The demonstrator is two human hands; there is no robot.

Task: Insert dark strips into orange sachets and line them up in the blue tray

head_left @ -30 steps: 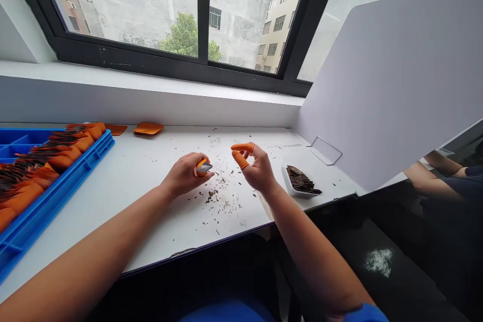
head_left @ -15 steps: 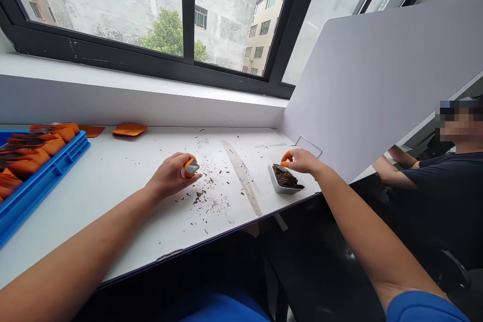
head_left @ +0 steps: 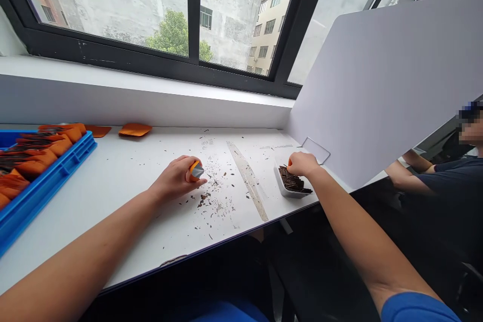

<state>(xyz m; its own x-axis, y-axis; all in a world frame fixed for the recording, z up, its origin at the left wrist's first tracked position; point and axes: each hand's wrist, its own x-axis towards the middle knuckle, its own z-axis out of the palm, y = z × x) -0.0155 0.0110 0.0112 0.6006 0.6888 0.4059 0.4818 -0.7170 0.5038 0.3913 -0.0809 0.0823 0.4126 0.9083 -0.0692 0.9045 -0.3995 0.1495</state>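
My left hand (head_left: 177, 178) is closed around a small orange pouch (head_left: 195, 171) above the desk. The pouch's silvery-grey lined mouth faces right, toward the middle. My right hand (head_left: 305, 163) is at a clear plastic container (head_left: 289, 192) near the desk's front edge. Its fingers are bent together at the upper end of a row of thin dark brown strips (head_left: 293, 181) packed in the container. A bit of orange covering shows at a fingertip. Whatever lies between those fingertips is hidden.
A blue tray (head_left: 49, 191) at left holds several filled orange pouches (head_left: 60, 147). Another orange pouch (head_left: 135, 129) lies flat by the wall. Dark crumbs (head_left: 206, 198) litter the desk (head_left: 124, 201). A grey panel (head_left: 377, 85) rises at right, with a person (head_left: 445, 186) beyond it.
My right hand has moved down onto the dark strips, and its orange fingertip coverings show less. My left hand still holds the pouch. The view has shifted slightly.
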